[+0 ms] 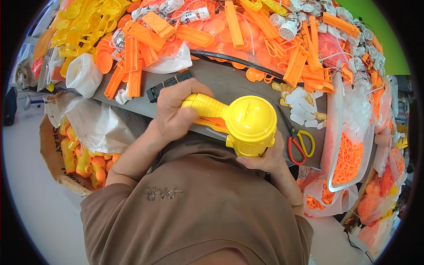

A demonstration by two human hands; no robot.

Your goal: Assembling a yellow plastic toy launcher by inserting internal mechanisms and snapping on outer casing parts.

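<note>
Both hands hold a yellow plastic flashlight housing (251, 119) in front of my chest. It has a round domed end, a ribbed curved handle and an orange strip along the handle's underside. My left hand (174, 110) is closed round the handle's outer end. My right hand (267, 154) grips the round body from the right and below, its fingers partly hidden behind it. Beyond the left hand lies a dark rectangular tray-like piece (170, 85) on the grey table (212, 75). Scissors (300, 143) with red and yellow handles lie right of my right hand.
Orange plastic strips (234, 26), yellow parts (88, 22) and white wired lamp units (289, 28) heap the far side. White oval pieces (302, 104) lie at right, near a clear bin (331, 150) of orange rings. At left stands a brown sack (51, 150) of yellow housings.
</note>
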